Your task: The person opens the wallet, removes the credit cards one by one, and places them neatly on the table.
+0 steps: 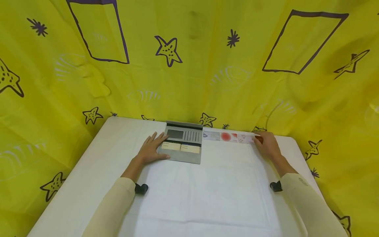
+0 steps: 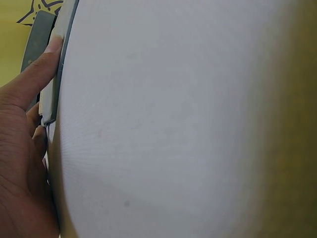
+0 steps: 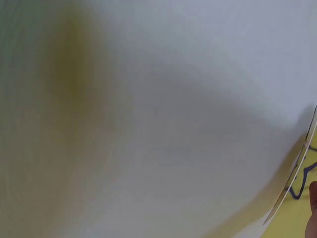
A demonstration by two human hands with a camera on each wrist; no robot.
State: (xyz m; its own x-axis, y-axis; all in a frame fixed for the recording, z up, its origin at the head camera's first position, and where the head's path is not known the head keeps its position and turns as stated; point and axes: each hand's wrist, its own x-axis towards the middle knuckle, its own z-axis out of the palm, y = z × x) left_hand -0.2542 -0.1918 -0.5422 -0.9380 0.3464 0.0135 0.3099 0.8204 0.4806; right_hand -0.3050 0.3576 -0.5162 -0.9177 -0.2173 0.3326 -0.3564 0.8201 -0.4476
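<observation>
A grey card holder lies unfolded near the table's far edge, with a dark panel, slots and two cream cards in it. My left hand rests on its left side, fingers spread and thumb on the lower flap; the left wrist view shows the thumb against the holder's edge. To the right runs a row of cards: a greyish one, one with a red disc and a pale patterned one. At the row's right end my right hand pinches a dark red card, partly hidden by the fingers.
The white-covered table reaches up to a yellow curtain printed with starfish and shells, which hangs close behind and on both sides. A black wrist mount sits at my left sleeve and another mount at my right.
</observation>
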